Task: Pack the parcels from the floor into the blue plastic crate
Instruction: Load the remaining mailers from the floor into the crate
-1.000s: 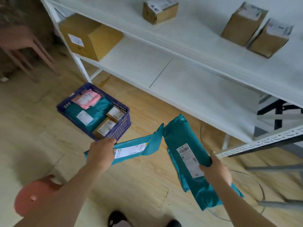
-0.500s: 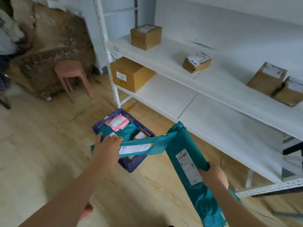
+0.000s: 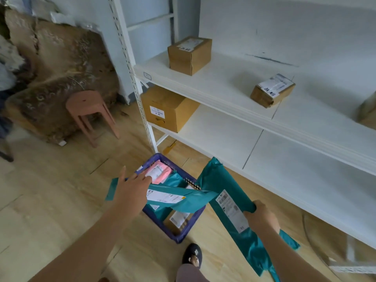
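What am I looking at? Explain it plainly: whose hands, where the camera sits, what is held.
No machine here: a person works bare-handed, and all pictures come from a camera worn on their head, looking down. The left hand lies with straight fingers on a flat teal mailer above the blue plastic crate, which stands on the wooden floor. The right hand grips a larger teal mailer. Inside the crate lie a pink mailer, teal bags and a small labelled cardboard box. Beside it, white shelves carry more cardboard boxes.
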Available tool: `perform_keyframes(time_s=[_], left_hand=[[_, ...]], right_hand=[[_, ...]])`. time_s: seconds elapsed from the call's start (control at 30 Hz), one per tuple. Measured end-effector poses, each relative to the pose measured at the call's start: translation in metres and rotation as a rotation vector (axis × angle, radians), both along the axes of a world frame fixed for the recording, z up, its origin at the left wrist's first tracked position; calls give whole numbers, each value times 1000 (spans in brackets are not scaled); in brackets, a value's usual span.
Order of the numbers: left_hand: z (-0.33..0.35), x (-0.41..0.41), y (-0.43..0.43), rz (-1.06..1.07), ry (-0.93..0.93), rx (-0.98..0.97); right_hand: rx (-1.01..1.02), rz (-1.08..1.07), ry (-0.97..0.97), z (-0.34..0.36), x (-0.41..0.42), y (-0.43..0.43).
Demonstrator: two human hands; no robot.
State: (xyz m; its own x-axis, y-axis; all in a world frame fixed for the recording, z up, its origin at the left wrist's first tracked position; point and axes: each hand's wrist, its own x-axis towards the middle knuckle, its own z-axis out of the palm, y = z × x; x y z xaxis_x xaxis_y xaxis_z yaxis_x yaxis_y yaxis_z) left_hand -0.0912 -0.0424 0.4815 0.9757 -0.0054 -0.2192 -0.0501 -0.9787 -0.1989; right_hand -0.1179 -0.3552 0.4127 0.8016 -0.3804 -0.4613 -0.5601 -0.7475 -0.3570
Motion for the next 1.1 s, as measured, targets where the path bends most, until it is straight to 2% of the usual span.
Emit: perform_keyframes(time_s=[0.3, 0.63, 0.77, 0.87, 0.97, 1.1], left_hand=[[-25, 126, 52, -183, 122, 58], [-76, 219, 118, -362, 238, -1], [-121, 266, 157, -521, 239, -121], [-160, 292, 179, -647, 175, -81], [-195, 312, 189, -627, 359, -114], [-257, 325, 189, -679, 375, -150]], right_hand=[[-27, 51, 35, -11, 127, 68], [-100, -64, 113, -37, 195, 146], [-120, -127, 128, -65, 227, 194], [-105, -134, 118, -98, 255, 226], [-95, -125, 100, -136, 280, 254], [-102, -85, 132, -197, 307, 275]])
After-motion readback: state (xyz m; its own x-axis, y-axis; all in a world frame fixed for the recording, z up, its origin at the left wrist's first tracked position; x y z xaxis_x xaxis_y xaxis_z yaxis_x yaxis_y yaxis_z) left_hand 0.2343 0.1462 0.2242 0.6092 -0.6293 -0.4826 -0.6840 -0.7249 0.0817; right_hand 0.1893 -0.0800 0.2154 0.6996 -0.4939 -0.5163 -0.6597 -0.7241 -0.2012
